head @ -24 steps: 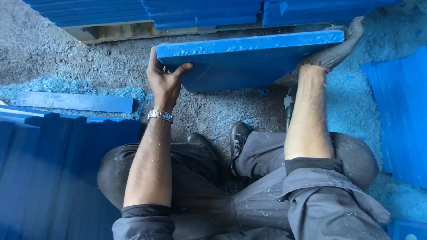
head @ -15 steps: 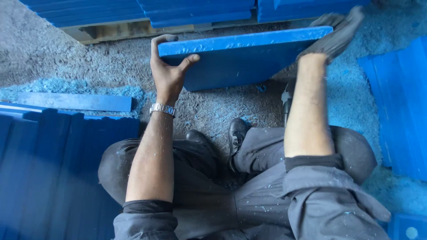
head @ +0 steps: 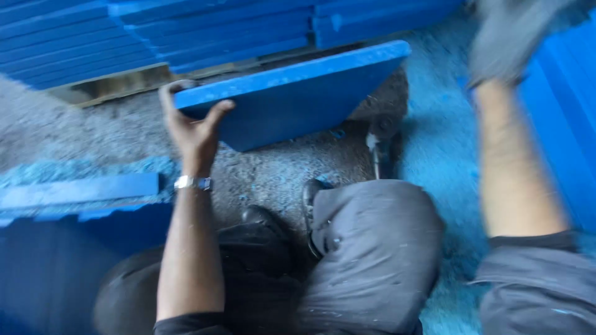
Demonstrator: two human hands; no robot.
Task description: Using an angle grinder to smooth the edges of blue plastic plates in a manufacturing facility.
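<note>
Gripping the blue panel [head: 292, 102] w/ left hand [head: 192, 127] only, right hand [head: 512, 37] off it, gloved, blurred, grip can't tell — panel's far end could tip & drop onto shoes [head: 313, 198].

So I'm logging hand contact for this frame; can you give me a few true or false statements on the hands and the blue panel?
1. The left hand grips the blue panel at its left end. True.
2. The right hand also holds the panel. False: it is off the panel, blurred, up at the right.
3. A watch sits on the left wrist. True.
4. The panel lies flat on the floor. False: the left hand holds it up, above the floor.
5. The right hand is bare. False: it looks gloved, grey.
</note>
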